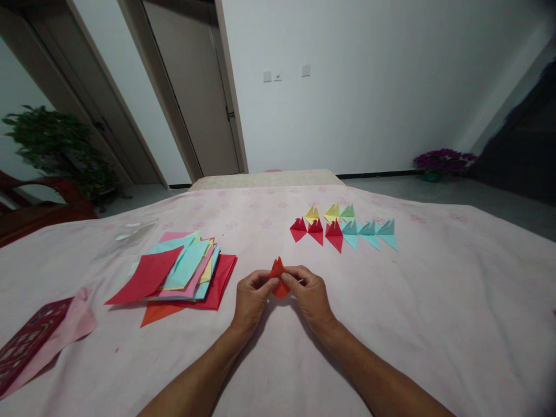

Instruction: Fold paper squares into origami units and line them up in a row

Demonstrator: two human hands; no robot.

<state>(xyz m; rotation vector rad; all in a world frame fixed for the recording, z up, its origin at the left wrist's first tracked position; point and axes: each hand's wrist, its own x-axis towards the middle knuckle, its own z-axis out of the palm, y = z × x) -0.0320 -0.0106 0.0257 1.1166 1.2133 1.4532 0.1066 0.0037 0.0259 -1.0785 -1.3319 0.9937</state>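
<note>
A small folded piece of orange paper (279, 278) is held up over the middle of the cloth, its two narrow points upward. My left hand (254, 294) pinches its left side between thumb and fingers. On the right side, my right hand (310, 293) grips the same piece, thumb in front. Beyond and to the right stand several folded paper birds in two rows: red ones (334, 234), light blue ones (368, 233), yellow ones (311, 215) and a green one (348, 212). Left of my hands lies a loose stack of coloured paper sheets (191, 263).
A pink patterned cloth (412, 324) covers the table. At the left edge lie a dark red patterned packet (32, 339) and a pink sheet (73, 324). Clear plastic (134, 238) lies behind the stack. A wooden chair (56, 200) stands at the far left.
</note>
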